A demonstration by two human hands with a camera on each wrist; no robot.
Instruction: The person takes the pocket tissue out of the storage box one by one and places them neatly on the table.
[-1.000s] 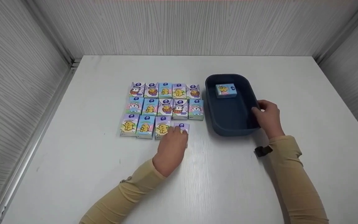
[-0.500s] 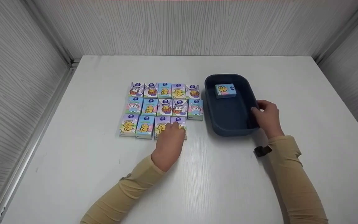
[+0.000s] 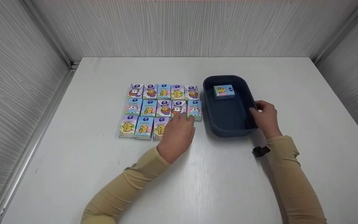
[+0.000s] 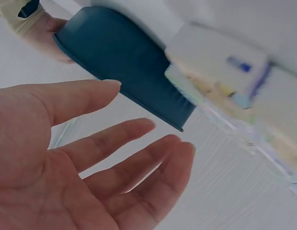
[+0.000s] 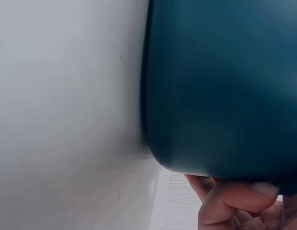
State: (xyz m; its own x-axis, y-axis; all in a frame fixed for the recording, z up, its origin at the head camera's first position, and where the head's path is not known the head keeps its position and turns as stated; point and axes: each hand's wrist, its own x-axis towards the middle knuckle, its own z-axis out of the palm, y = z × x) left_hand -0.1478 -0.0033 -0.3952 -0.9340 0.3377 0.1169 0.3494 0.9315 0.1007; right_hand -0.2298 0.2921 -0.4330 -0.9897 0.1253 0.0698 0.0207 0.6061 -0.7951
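Note:
Small cartoon-printed packs (image 3: 144, 127) lie flat in three rows on the white table. My left hand (image 3: 178, 133) hovers over the right end of the front row and mostly hides the pack there. In the left wrist view its fingers (image 4: 124, 177) are spread and relaxed, with nothing between them. A dark blue plastic bin (image 3: 228, 132) stands right of the rows, one blue pack (image 3: 224, 91) lying inside near its far end. My right hand (image 3: 265, 118) grips the bin's right rim, thumb on the inner side; fingers curl under the rim in the right wrist view.
A small black clip-like piece (image 3: 261, 151) shows beside the right sleeve cuff. The white table (image 3: 210, 186) is bounded by wood-grain panels (image 3: 194, 28) at the back and sides.
My left hand first pushed the front-row end pack up against its neighbours, then let it go and moved slightly right and away. My right hand keeps its grip on the bin.

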